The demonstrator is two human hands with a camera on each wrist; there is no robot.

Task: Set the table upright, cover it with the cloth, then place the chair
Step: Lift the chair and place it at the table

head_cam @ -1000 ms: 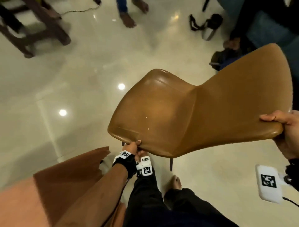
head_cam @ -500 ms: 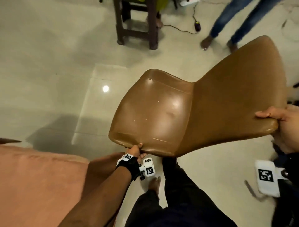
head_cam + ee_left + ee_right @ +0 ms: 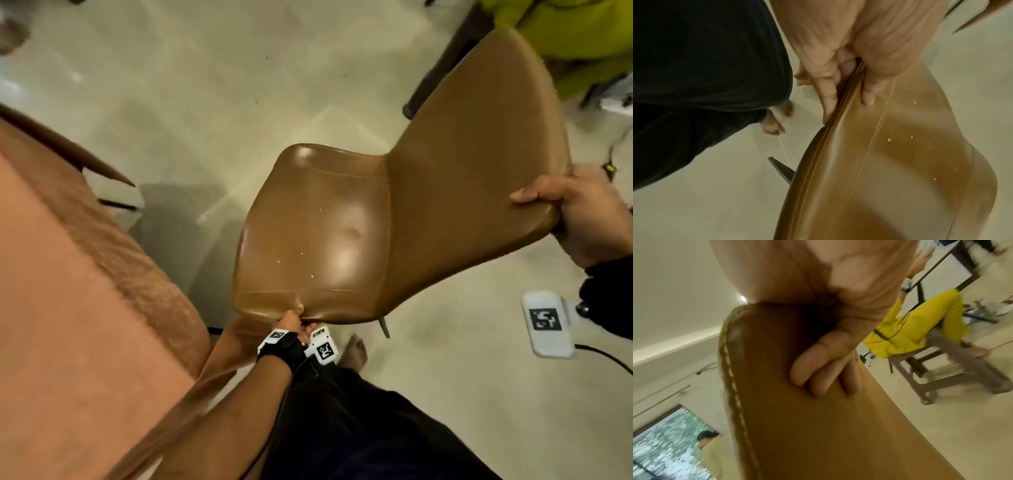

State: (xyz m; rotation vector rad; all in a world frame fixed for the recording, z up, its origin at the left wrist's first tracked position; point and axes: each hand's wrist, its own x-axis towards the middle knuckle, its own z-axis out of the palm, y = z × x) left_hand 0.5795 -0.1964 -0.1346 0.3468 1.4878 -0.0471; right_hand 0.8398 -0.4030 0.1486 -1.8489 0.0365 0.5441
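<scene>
while the left hand (image 3: 295, 320) pinches its seat's front edge and the right hand (image 3: 582, 219) clasps its backrest top, the tan leather chair (image 3: 394, 236) hangs above the floor (image 3: 205, 68) beside the salmon-pink cloth (image 3: 68, 308) draped over the tabletop.

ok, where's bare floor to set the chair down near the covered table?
Bare floor lies ahead, between the cloth-covered table on the left and the chair held by left hand and right hand. More lies lower right by the white tag. Crowded upper right: dark furniture leg, a person in yellow.
</scene>
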